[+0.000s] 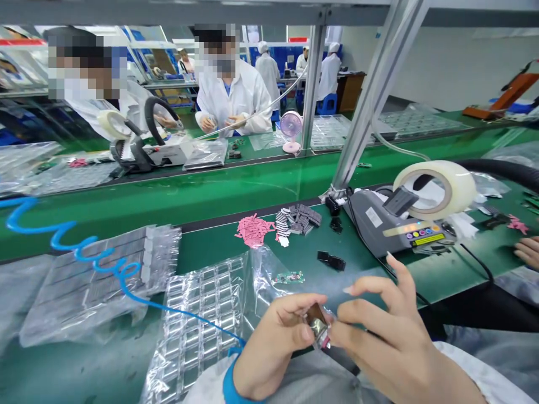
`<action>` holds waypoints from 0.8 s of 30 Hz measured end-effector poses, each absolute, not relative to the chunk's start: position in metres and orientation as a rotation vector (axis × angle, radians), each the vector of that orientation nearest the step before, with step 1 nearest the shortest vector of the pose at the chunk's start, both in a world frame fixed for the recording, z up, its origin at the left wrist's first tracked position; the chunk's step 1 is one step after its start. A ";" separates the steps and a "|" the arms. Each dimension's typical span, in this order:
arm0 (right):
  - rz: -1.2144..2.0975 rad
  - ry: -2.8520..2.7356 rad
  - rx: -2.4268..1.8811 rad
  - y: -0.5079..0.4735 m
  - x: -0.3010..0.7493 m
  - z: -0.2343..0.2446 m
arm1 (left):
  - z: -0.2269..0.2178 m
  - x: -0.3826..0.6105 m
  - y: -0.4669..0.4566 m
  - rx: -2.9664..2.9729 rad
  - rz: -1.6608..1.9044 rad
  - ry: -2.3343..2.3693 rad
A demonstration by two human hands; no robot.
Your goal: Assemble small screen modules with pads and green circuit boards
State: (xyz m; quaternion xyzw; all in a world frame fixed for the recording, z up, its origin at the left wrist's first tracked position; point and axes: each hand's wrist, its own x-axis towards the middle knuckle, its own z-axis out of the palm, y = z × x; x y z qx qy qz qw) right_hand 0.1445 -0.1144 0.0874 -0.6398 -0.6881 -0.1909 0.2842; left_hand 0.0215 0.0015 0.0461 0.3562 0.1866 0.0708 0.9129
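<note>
Low at the front edge of the bench, my left hand point(281, 331) grips a small shiny brown-and-silver part point(316, 320) with a bit of pink at its lower end. A blue band with a coiled cord circles my left wrist. My right hand point(381, 331) is at the part's right side, thumb and lower fingers bent against it, index finger raised. Whether those fingers pinch something of their own is hidden. Just beyond the hands lies a green circuit board point(289, 278) beside clear plastic film. Two black pieces point(331, 261) rest farther back.
Behind are piles of pink pieces point(254, 229) and grey strips point(304, 217). A tape dispenser point(379, 224) stands right. Clear blister trays point(202, 314) and a bagged stack point(101, 280) lie left; the blue coiled cord point(96, 255) crosses them. A metal post point(370, 95) rises behind. A neighbour's hand point(528, 251) shows right.
</note>
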 end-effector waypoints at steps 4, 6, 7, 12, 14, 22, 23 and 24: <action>-0.515 -1.818 -1.770 -0.121 0.148 0.078 | 0.047 0.022 -0.003 0.752 0.133 0.400; -0.493 -1.836 -1.741 -0.123 0.149 0.076 | 0.047 0.022 -0.005 0.749 0.137 0.418; -0.483 -1.841 -1.726 -0.123 0.148 0.075 | 0.047 0.022 -0.006 0.746 0.136 0.420; -0.402 -1.850 -1.689 -0.119 0.143 0.077 | 0.044 0.021 -0.005 0.738 0.151 0.419; -0.413 -1.837 -1.676 -0.120 0.141 0.078 | 0.044 0.018 -0.002 0.746 0.174 0.423; 0.039 -1.533 -2.156 -0.061 0.164 0.024 | 0.039 -0.005 0.019 0.864 0.305 0.482; 0.082 -1.502 -2.237 -0.043 0.167 0.012 | 0.038 -0.008 0.021 0.877 0.316 0.494; 0.130 -1.477 -2.318 -0.024 0.170 -0.001 | 0.038 -0.010 0.022 0.884 0.318 0.507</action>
